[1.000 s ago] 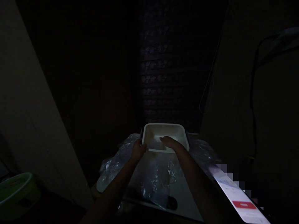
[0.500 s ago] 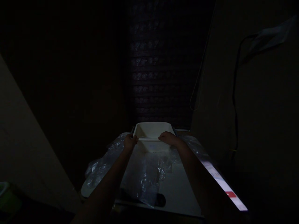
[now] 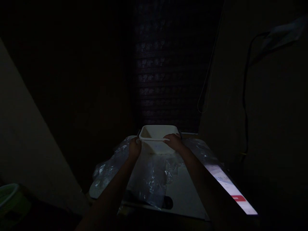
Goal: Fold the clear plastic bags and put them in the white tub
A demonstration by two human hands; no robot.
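Observation:
A white rectangular basin (image 3: pixel 158 147) stands at the far end of a white table. My left hand (image 3: pixel 135 148) is closed on its near left corner. At the near right part of the rim, my right hand (image 3: pixel 173 141) grips with its thumb over the edge. The inside of the basin looks bare, though the light is very dim. Crumpled clear plastic (image 3: pixel 150 183) lies on the table in front of the basin and between my forearms.
The white table (image 3: pixel 186 192) also bears clear plastic at its left. A lit screen (image 3: pixel 227 186) lies along the right edge. At the lower left is a green basket (image 3: pixel 14 199). A dark cable (image 3: pixel 244 96) hangs on the right wall; a shutter stands behind.
The basin's near rim appears slightly higher and flatter, with both hands still on it. The whole view has shifted a little, bringing more of the green basket into sight.

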